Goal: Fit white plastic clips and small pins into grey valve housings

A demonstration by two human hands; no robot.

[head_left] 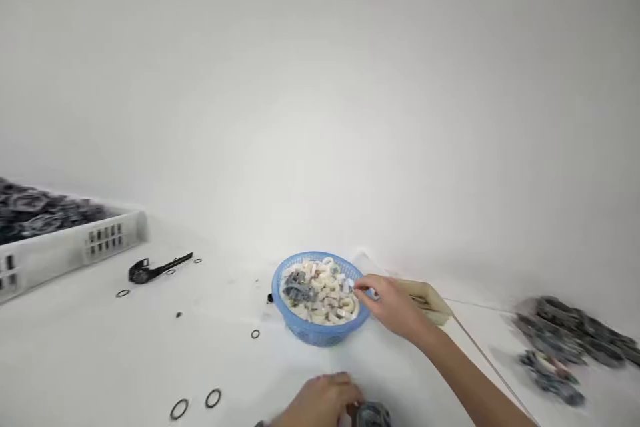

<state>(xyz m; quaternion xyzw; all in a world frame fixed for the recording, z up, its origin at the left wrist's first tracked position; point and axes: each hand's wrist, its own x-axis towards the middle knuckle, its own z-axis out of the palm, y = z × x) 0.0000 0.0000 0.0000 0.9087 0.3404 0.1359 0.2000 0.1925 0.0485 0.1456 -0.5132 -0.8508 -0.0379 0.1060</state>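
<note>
White table (100,360) against a plain pale wall (320,113), seen from head height. Approx. centre: a round blue basket (320,337) full of whitish, ring-like pieces (330,300), w/ a dark-grey lump (299,288) on top at its L side. The person's R hand (383,300) is at the basket's R rim, thumb & index fingertips drawn close together right by the pieces; can't tell if one is pinched btwn them. L hand (320,400), low centre & partly cut off by the bottom edge, has its fingers curled against a dark-grey part (373,415), also cut off; can't tell how firm the grip is. Just behind the R hand: a beige tray (435,300), partly hidden by it. L of basket, thin black rings lie scattered, incl. a pair near the bottom edge, one ring (179,409) beside another (213,398). Further L, a black part w/ a long stem (145,272); beyond it, at far L, a white crate (113,237) holding many dark parts (45,210). Far R: a blurred pile of dark-grey pieces (560,330), w/ a smaller mixed clump (553,377) just in front, incl. some pale & reddish bits.
</note>
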